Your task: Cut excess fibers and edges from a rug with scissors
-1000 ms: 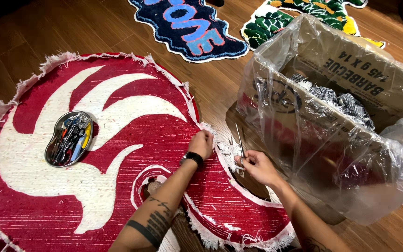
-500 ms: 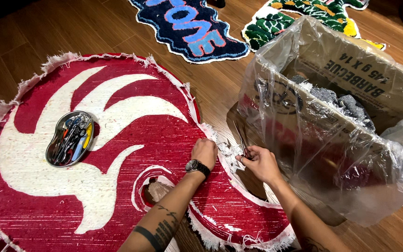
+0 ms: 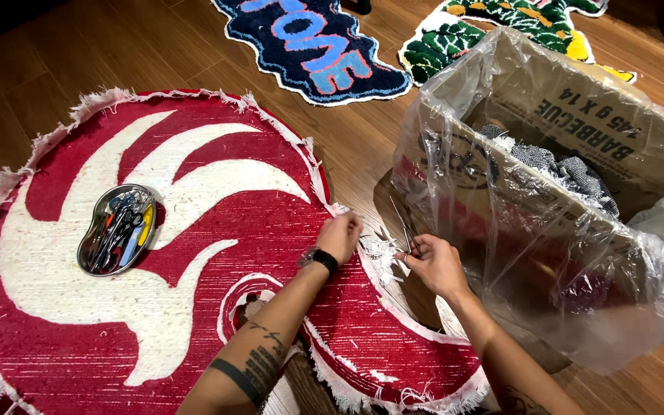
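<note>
A large round red and white rug (image 3: 194,230) lies back side up on the wooden floor, with a frayed white cloth fringe (image 3: 378,250) along its rim. My left hand (image 3: 340,237), with a black wristband, pinches that fringe at the rug's right edge. My right hand (image 3: 433,263) holds thin metal scissors (image 3: 403,223), blades pointing up and away, right beside the fringe. Both forearms reach in from the bottom of the view.
A kidney-shaped metal tray (image 3: 117,229) of small tools rests on the rug at left. A cardboard box lined with a clear plastic bag (image 3: 547,200) stands just right of my hands. A dark blue rug (image 3: 317,46) and a green leafy rug (image 3: 501,23) lie farther away.
My left hand slid a little along the rug's edge and gathered the fringe. My right hand stayed close with the scissors. The view shifted slightly.
</note>
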